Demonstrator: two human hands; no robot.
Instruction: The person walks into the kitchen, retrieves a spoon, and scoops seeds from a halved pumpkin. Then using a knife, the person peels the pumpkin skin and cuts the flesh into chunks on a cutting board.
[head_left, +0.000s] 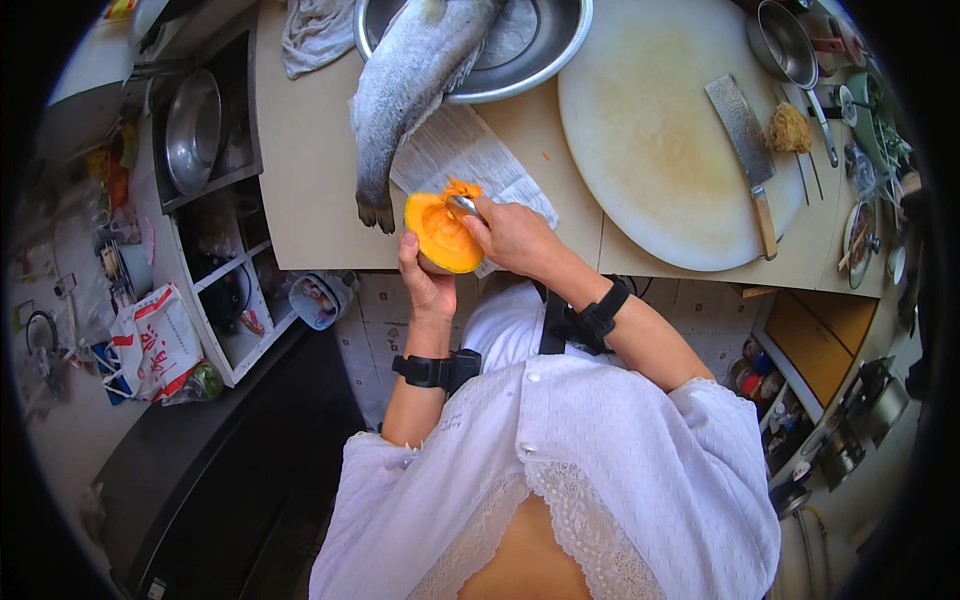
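A halved pumpkin (448, 234) with orange flesh is tilted in my left hand (426, 277), just over the counter's front edge. My right hand (517, 236) grips a metal spoon (463, 206), whose bowl is at the pumpkin's upper rim. Stringy orange pulp (463, 187) clings beside the spoon. The inside of the half looks partly hollow. Below the pulp, a printed sheet of paper (510, 176) lies on the counter, partly hidden by my right hand and the pumpkin.
A whole fish (409, 90) hangs over the rim of a metal basin (517, 96), its tail near the pumpkin. On the right, a cleaver (739, 131) rests on a round white cutting board (637, 150). Beyond lie a scouring pad (790, 127) and a small saucepan (782, 45).
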